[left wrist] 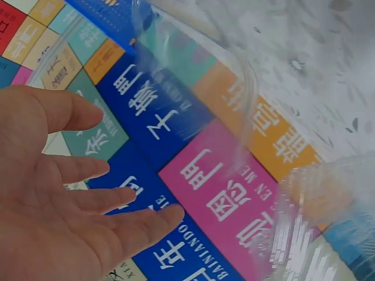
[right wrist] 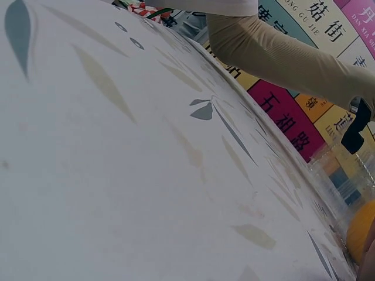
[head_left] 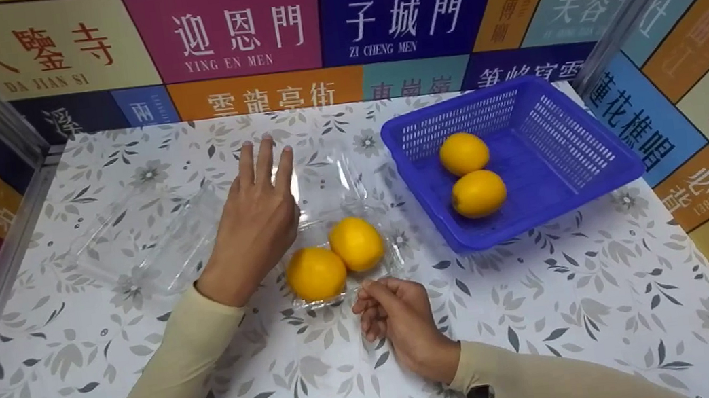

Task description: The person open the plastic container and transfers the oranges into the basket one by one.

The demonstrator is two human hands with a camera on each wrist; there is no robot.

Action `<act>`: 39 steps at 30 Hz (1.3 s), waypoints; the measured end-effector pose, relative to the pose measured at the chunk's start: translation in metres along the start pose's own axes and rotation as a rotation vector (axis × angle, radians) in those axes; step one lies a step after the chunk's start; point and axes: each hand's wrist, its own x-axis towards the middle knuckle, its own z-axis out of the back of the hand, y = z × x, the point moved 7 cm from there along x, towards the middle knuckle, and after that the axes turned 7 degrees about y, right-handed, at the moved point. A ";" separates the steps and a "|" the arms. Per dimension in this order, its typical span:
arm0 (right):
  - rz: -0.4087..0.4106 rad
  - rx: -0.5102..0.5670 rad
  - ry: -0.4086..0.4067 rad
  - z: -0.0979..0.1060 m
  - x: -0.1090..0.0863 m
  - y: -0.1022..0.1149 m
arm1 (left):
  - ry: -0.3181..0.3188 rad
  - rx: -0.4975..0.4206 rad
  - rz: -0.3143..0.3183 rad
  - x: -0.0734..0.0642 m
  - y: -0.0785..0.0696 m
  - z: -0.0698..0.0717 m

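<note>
A clear plastic clamshell box (head_left: 375, 277) lies mid-table with two yellow lemons (head_left: 316, 273) (head_left: 357, 243) in its tray. Its lid (head_left: 325, 182) stands open behind them. My left hand (head_left: 255, 222) is flat with straight fingers, resting against the lid's left side. In the left wrist view the left hand (left wrist: 53, 205) is spread before the clear lid (left wrist: 246, 88). My right hand (head_left: 393, 307) has curled fingers and pinches the tray's front rim. The right wrist view shows one lemon (right wrist: 363, 231) at its lower right edge and the left sleeve (right wrist: 275, 55).
A blue plastic basket (head_left: 535, 217) at the right back holds two more lemons (head_left: 463, 153) (head_left: 478, 193). A second clear box (head_left: 128, 249) lies open to the left. The leaf-patterned table (head_left: 547, 310) is walled in by panels with coloured signs.
</note>
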 end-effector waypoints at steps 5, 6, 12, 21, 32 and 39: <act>0.003 0.003 0.000 0.000 0.000 -0.001 | 0.058 -0.040 0.014 -0.001 0.004 -0.009; 0.002 0.002 0.000 0.000 0.000 -0.001 | 0.072 -0.059 0.019 0.000 0.005 -0.010; 0.000 0.004 0.003 -0.001 0.000 -0.001 | 0.144 -0.266 0.061 -0.001 0.010 -0.017; 0.002 0.006 0.009 -0.001 0.001 0.000 | 0.145 -0.492 0.120 -0.014 0.018 -0.027; 0.017 0.006 0.023 -0.001 0.001 0.000 | 0.077 -0.693 0.178 -0.042 0.021 -0.039; 0.013 0.013 0.017 0.000 0.000 0.000 | 0.041 -0.859 0.229 -0.060 0.020 -0.052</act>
